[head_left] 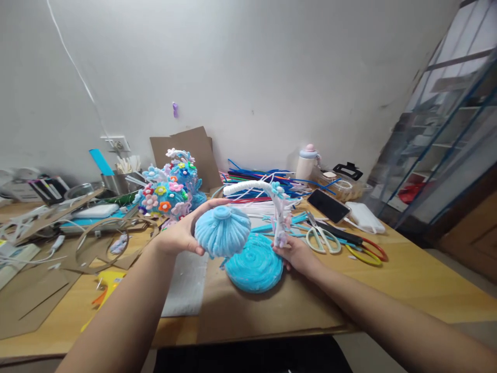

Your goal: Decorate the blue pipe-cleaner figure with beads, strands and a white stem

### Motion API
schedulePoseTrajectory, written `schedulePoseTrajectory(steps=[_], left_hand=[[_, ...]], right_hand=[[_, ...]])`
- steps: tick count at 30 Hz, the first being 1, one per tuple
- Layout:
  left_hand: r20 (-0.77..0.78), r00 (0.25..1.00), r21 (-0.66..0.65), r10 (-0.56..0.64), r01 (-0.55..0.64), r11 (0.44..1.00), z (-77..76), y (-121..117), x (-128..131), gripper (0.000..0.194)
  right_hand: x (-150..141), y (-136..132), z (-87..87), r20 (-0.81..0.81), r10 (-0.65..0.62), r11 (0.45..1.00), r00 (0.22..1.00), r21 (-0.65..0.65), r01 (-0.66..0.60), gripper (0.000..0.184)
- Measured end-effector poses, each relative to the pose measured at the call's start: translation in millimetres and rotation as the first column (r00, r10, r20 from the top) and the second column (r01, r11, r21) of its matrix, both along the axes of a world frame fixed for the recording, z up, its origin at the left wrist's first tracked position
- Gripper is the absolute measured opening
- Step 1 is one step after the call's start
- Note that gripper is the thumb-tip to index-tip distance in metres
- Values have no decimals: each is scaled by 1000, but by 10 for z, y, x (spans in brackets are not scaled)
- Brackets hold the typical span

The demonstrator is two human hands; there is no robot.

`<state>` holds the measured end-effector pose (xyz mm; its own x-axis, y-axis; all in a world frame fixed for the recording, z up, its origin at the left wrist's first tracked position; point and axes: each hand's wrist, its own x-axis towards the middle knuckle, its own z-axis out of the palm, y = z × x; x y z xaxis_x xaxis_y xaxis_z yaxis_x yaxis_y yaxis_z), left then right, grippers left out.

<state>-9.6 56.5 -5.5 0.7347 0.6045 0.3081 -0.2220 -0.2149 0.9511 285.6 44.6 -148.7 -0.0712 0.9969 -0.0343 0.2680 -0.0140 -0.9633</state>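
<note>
My left hand (181,230) is closed around a light blue ribbed ball (222,232) of fuzzy pipe cleaners, with a small round knob on top. My right hand (301,255) grips the foot of a white wrapped stand (278,210) that arches over to the left, with small blue and lilac flowers along it. The stand rises from a round blue coiled base (256,267), which is tilted so its spiral face shows. The ball is in front of the base's upper left edge and below the arch tip; whether they touch, I cannot tell.
Behind my left hand stands a finished-looking flower-covered piece (166,191). Pipe cleaners (260,178) lie along the wall. Scissors (321,235), pliers (368,252), a phone (328,205) and a power bank (365,217) are at right. A yellow glue gun (111,282) lies left, near cardboard rings (83,248).
</note>
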Motion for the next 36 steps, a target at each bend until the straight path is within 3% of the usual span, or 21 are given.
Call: schedulePoseTrajectory(steps=[8,15,23,29,36], left_hand=[[-58,995,-14,-79,78,997,-29,255,61,98],[-13,998,-81,-66,65,995,-55,335,138,101],[7,995,-5,-97,97,995,-66,439,104,91],[49,995,19,-84,83,996,-48,458,79,90],[-18,998,51,-60,61,997,-90,525,36,98]], right_hand=[[-2,-97,-42,-46,-36,999,998,-32,34,39],[3,-87,-38,-44,-5,999,999,-32,3,34],[34,-77,-62,-32,0,999,1000,49,2,27],[42,-51,-150,-25,-40,990,999,131,43,34],[95,-127,-22,-80,-58,986,995,152,70,39]])
